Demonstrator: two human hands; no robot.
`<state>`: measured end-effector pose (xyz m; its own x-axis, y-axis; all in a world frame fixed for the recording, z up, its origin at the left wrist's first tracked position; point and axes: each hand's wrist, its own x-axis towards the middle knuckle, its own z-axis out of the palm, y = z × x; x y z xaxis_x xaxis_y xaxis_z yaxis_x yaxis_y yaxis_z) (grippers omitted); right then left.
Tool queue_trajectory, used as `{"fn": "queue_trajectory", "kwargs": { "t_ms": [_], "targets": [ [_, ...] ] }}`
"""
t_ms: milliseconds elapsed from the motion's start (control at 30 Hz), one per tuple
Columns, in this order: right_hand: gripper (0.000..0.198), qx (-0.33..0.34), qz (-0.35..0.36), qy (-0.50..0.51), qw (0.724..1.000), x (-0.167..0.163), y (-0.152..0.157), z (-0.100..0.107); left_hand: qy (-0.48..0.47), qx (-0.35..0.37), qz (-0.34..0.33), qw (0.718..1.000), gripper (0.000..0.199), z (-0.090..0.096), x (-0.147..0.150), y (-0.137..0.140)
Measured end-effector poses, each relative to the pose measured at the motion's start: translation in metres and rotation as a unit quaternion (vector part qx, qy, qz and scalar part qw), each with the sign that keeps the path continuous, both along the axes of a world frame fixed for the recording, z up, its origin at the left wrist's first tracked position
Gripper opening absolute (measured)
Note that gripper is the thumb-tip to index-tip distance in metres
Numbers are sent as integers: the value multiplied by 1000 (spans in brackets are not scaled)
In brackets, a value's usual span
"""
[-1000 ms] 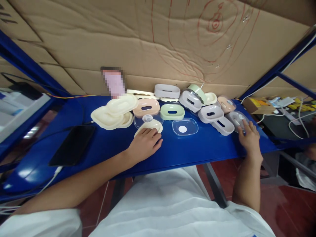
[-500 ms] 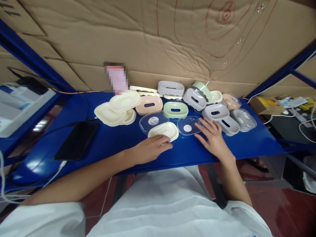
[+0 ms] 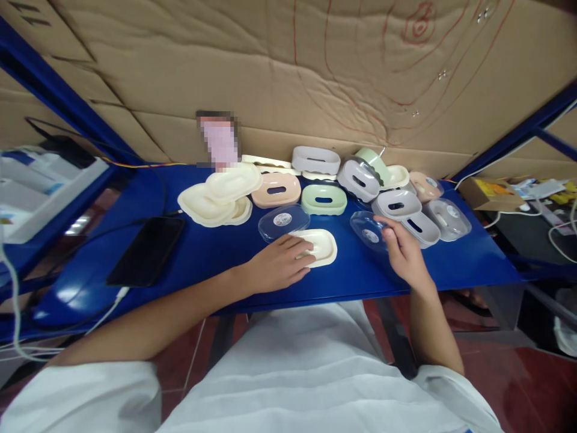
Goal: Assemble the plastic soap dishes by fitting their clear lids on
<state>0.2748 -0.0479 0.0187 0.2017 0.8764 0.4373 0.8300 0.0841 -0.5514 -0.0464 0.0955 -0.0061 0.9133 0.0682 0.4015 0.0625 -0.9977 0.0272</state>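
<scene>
My left hand [image 3: 282, 263] rests over the left part of a cream soap dish tray [image 3: 325, 246] at the table's front. Its fingers are apart and stretched onto the tray without closing round it. My right hand [image 3: 402, 248] pinches the right end of a clear plastic lid [image 3: 367, 231] with a round sticker, and the lid is tilted off the table. Another clear lid [image 3: 283, 221] lies just behind my left hand. Beyond it sit a green soap dish [image 3: 323, 207] and a peach soap dish [image 3: 259, 195], each with an oval slot.
Cream trays [image 3: 202, 204] are heaped at the left of the blue table [image 3: 216, 252]. Grey soap dishes [image 3: 399, 195] crowd the right. A black phone [image 3: 146, 251] with a white cable lies at left. Cardboard [image 3: 252, 72] stands behind.
My right hand has gone from spread fingers beside the clear lid to pinching it, and the lid has tilted up and moved right. The cream tray under my left hand has slid right.
</scene>
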Motion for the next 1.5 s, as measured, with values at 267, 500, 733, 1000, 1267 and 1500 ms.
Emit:
{"fn": "queue_trajectory", "kwargs": {
  "t_ms": [267,500,733,1000,1267,1500],
  "targets": [
    [48,-41,52,-56,996,21,67,15,-4,-6,-85,996,13,0,0,-7],
    [48,-27,-52,-229,972,85,40,9,-1,-20,-50,999,18,4,-3,-5],
    [35,-10,-64,-280,958,82,2,0,-11,-41,-31,999,33,3,-2,-10],
    [34,14,197,-246,949,-59,-16,2,-64,-2,-31,997,52,2,-4,0],
    [50,-51,258,-211,941,-80,-9,-21,20,30,-81,996,22,1,-1,3],
    [57,-71,122,-201,969,-28,-9,-26,-5,-11,-64,998,11,5,-1,2]
  ]
}}
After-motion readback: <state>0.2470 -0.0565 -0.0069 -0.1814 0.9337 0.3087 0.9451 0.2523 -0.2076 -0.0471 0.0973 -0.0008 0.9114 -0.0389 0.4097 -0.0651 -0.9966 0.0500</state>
